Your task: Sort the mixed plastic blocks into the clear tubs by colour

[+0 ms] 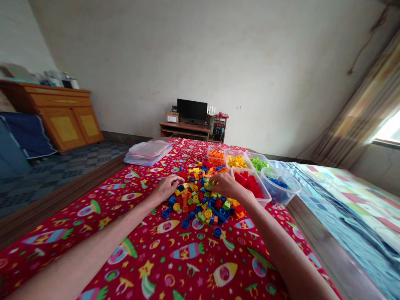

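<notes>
A loose pile of toy building bricks (200, 204) in red, blue, yellow, green and orange lies on a red patterned cloth (187, 271). At the pile's left edge is my left hand (168, 187), fingers curled and the tips close together. Whatever lies between them is too small to make out. My right hand (225, 184) reaches over the pile's right side, its bent fingers closed around a light green toy brick (207, 184). Beside that hand stands a clear box of red bricks (265, 197).
More clear boxes hold orange bricks (216, 156), yellow bricks (237, 161) and green bricks (259, 163). A round clear tub (292, 189) contains blue bricks. Stacked lids (148, 151) rest at the left back. A bed (359, 191) adjoins the right side; a monitor (192, 109) stands beyond.
</notes>
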### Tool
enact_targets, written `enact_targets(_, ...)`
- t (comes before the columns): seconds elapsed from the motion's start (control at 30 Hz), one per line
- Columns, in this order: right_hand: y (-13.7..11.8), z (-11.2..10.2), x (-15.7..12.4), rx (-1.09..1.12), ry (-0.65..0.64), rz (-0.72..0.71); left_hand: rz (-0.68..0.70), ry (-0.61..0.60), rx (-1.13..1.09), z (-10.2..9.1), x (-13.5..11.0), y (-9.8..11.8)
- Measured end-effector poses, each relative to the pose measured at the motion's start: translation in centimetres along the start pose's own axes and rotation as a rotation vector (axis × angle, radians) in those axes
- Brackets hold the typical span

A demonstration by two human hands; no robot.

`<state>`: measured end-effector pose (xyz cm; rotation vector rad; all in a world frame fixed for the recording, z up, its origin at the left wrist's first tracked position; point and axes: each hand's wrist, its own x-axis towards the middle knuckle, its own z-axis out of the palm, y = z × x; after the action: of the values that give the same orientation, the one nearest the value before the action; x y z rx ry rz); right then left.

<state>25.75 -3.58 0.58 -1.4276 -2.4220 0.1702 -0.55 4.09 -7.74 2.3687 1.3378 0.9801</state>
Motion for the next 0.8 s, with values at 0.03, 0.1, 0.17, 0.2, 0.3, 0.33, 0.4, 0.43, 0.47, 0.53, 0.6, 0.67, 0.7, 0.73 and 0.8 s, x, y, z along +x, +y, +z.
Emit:
enact_targets(0.03,-0.1,-0.2,0.0,-0.003,0.009,0.000,0.004,0.000,-0.003,0.0,0.0,0.0)
enact_targets(0.1,-0.3,-0.6,-0.2,-0.013,0.020,0.002,0.006,-0.006,-0.003,0.0,0.0,0.0)
enact_targets(0.17,-0.6,-0.7,-0.2,-0.049,0.016,0.002,-0.002,-0.010,0.005,-0.1,-0.1,0.2)
enact_targets(0.2,-0.7,-0.6,-0.2,-0.071,0.008,0.006,-0.008,-0.011,0.009,-0.1,-0.1,0.2)
enact_targets(0.3,-0.6,-0.1,0.0,-0.106,-0.016,0.027,-0.014,-0.012,0.003,-0.3,-0.1,0.5)
enact_targets(0.33,-0.5,0.2,0.0,-0.104,-0.019,0.028,-0.013,-0.013,-0.003,-0.3,-0.2,0.6)
enact_targets(0.4,-0.4,0.7,0.1,-0.106,-0.020,0.031,-0.012,-0.012,-0.013,-0.4,-0.2,0.7)
enact_targets(0.43,-0.3,1.0,0.1,-0.119,-0.021,0.033,-0.012,-0.009,-0.016,-0.4,-0.2,0.7)
enact_targets(0.47,-0.2,1.2,0.1,-0.140,-0.019,0.034,-0.009,-0.008,-0.018,-0.4,-0.1,0.7)
enact_targets(0.53,-0.1,1.7,0.0,-0.195,-0.009,0.035,0.002,-0.009,-0.022,-0.3,-0.1,0.6)
enact_targets(0.6,0.1,2.1,0.0,-0.237,0.009,0.022,0.010,-0.004,-0.019,-0.2,-0.1,0.4)
enact_targets(0.67,0.4,2.1,0.1,-0.248,0.034,-0.001,0.011,0.001,-0.013,-0.1,-0.1,0.3)
enact_targets(0.7,0.5,2.1,0.1,-0.246,0.046,-0.008,0.008,0.001,-0.009,-0.1,-0.1,0.3)
enact_targets(0.73,0.6,1.9,0.2,-0.240,0.058,-0.010,0.006,0.001,-0.008,-0.1,0.0,0.3)
enact_targets(0.8,0.8,1.4,0.3,-0.221,0.073,0.000,0.006,-0.001,-0.009,-0.1,-0.1,0.3)
